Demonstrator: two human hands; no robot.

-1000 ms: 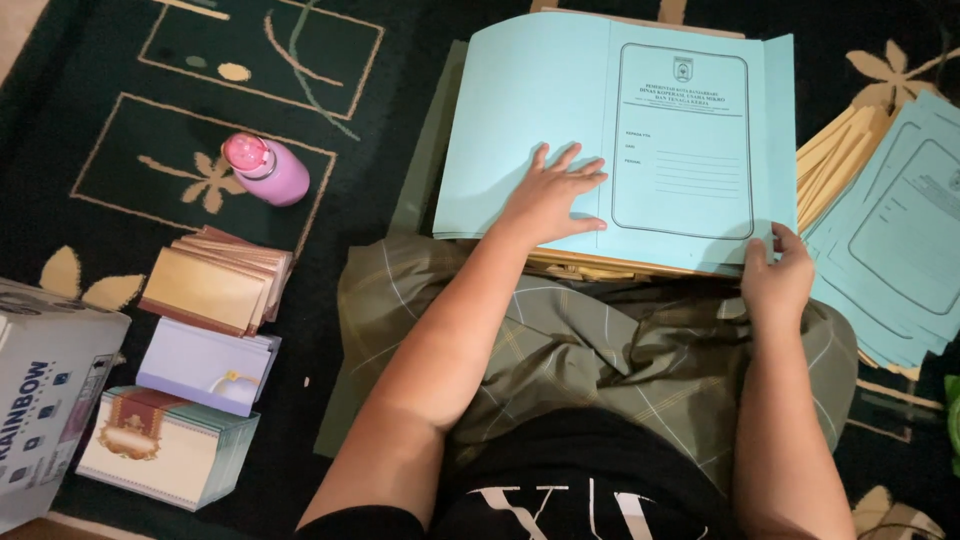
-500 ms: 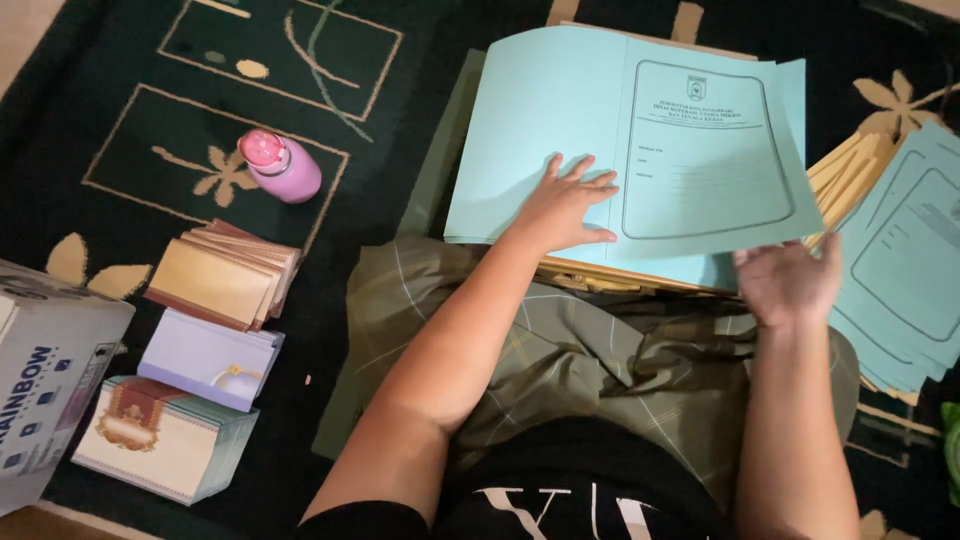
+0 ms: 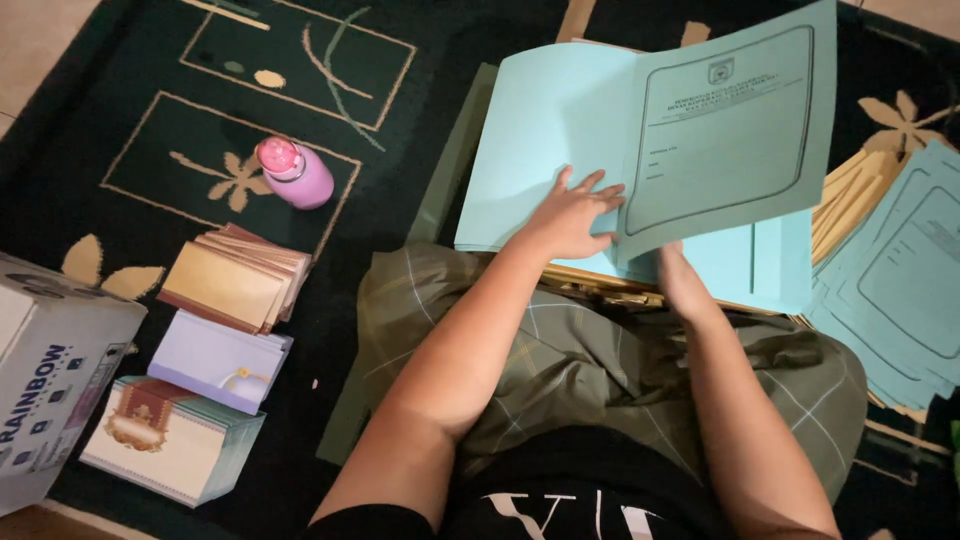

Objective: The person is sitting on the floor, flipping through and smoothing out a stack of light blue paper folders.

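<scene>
A light blue paper folder lies on my lap, its printed front cover lifted and standing up at an angle. My left hand rests flat with fingers spread on the folder's left half, right at the fold. My right hand reaches under the raised cover and is mostly hidden by it; only the wrist and the base of the hand show. Under the folder lies a stack of yellow-edged sheets.
More blue folders and yellowish ones lie fanned at the right. On the dark patterned rug at left stand a pink bottle, a pile of gold cards, lilac cards, ornate cards and a white cardboard box.
My right hand lifted the folder's front cover from its right edge and swung it up, then slid underneath it. My left hand stayed pressed on the folder.
</scene>
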